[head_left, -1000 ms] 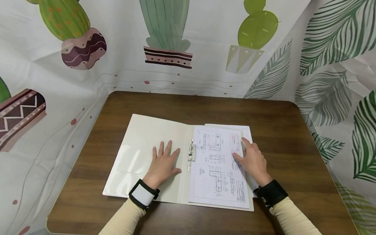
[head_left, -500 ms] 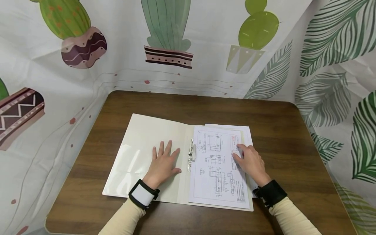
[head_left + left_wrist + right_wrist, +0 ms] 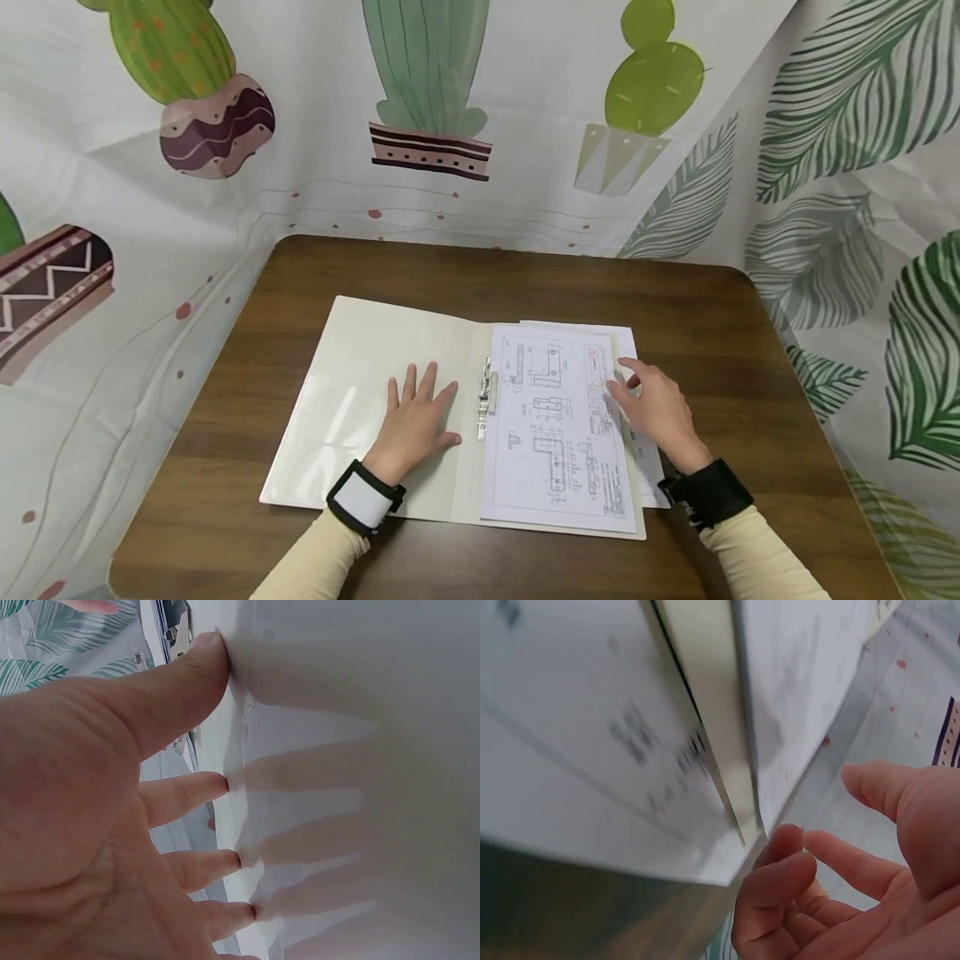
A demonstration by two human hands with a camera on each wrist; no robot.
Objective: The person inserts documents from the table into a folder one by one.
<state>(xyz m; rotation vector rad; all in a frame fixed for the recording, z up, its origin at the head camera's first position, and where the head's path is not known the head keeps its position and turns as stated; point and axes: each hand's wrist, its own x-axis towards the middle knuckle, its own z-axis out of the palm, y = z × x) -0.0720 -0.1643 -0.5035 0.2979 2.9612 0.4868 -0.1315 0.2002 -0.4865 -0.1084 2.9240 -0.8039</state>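
An open cream folder (image 3: 360, 333) lies on the table, with a metal clip (image 3: 487, 396) along its spine. Printed technical drawings (image 3: 517, 475) rest on the right cover at the clip. Another white sheet (image 3: 651, 479) sticks out from beneath the folder's right side. My left hand (image 3: 412, 429) rests on the bare left cover, fingers spread; in the left wrist view its fingertips touch the glossy surface. At the drawings' right edge is my right hand (image 3: 660, 408), fingers bent and thumb apart. The right wrist view shows no paper between its thumb (image 3: 881, 787) and fingers.
The brown wooden table (image 3: 660, 300) extends around the folder on all sides. Behind and beside it hangs a white cloth (image 3: 315, 125) printed with cacti and leaves. Both wrists wear black straps (image 3: 708, 492).
My right hand first slid left over the drawings' edge, then drew back to the right. The lower part of the sheet beneath now sticks out farther right. My left hand stayed in place.
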